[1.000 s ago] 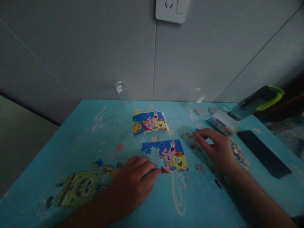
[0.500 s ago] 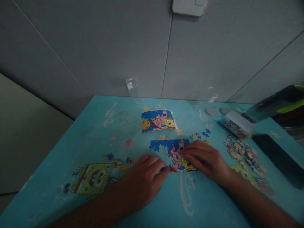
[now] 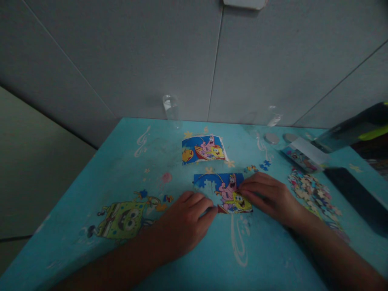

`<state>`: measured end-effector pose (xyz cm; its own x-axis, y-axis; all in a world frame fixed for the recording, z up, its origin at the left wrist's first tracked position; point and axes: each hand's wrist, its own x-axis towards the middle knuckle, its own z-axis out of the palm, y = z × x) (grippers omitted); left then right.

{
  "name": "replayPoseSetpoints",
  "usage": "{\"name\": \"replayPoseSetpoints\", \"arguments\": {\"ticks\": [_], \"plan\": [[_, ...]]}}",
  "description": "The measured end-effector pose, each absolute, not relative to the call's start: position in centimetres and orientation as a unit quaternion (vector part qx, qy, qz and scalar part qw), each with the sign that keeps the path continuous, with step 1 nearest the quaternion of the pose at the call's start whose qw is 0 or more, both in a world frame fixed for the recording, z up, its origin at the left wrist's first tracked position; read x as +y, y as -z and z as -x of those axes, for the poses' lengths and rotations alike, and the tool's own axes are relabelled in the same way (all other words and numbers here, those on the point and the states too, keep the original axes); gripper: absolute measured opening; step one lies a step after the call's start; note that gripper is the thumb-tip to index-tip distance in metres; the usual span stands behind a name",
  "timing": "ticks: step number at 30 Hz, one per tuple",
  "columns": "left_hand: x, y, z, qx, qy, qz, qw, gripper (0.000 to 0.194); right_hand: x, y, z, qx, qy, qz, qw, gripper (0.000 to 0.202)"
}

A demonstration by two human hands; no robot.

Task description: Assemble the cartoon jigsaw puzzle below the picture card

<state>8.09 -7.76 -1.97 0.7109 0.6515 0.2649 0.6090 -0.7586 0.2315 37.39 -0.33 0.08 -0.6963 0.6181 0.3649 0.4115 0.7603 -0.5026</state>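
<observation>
A partly assembled jigsaw puzzle lies on the blue table, with a gap in its left part. My left hand rests at its lower left edge, thumb and fingers drawn together near the red corner; whether a piece is between them is too small to tell. At the right edge, my right hand touches the puzzle with its fingertips pinched, and what they hold, if anything, is hidden. Behind the puzzle is a picture card showing a yellow and a pink cartoon figure in a boat.
Loose pieces are heaped at the right, beside a dark flat object and a small box. A few blue pieces lie behind my right hand. Clear containers and round lids stand near the wall.
My right hand has shifted slightly right across the puzzle, uncovering more of the yellow figure. My left hand stays at the lower left edge. The camera view has tilted slightly.
</observation>
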Motion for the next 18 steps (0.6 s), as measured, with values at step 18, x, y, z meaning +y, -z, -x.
{"name": "replayPoseSetpoints", "arguments": {"ticks": [18], "plan": [[-7.5, 1.6, -8.2, 0.343, -0.154, -0.925, 0.046, 0.019, -1.7, 0.7, -35.5, -0.920, -0.199, 0.215, 0.261, 0.026]]}}
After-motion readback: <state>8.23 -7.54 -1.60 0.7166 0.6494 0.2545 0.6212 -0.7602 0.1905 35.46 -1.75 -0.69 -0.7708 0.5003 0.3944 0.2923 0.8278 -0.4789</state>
